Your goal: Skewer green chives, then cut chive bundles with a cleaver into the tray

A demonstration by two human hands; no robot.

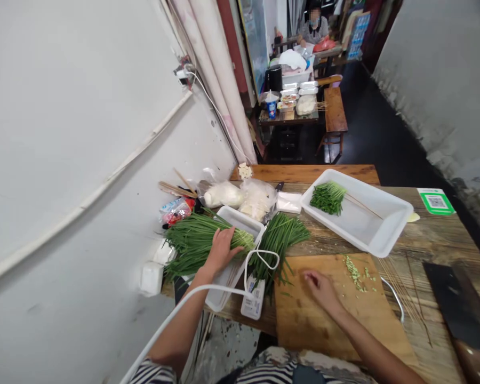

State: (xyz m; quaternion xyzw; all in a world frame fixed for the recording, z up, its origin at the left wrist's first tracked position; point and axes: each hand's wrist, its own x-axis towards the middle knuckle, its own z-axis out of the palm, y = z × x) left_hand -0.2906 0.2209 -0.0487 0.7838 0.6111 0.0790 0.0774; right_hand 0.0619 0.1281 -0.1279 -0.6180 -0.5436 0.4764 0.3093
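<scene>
My left hand (221, 247) lies across a large bunch of green chives (190, 240), fingers stretched over the stalks and thumb apart. The bunch rests over a long white plastic tray (220, 296), its pale ends pointing right. Beside that tray is a second pile of chives (282, 237), partly reaching the wooden cutting board (304, 325). Above the board's left half, my right hand (318, 285) has its fingers curled in, with nothing visible in them. Small pale chopped bits (356, 274) are scattered on the board's far right part.
A white tray (368, 237) holds cut chives (328, 197) and a skewer. Skewers (404, 293) and a broad dark cleaver (452, 298) lie right of the board. A white cable (192, 293) loops past my left arm to a power strip (253, 298). Another person (316, 32) sits farther back.
</scene>
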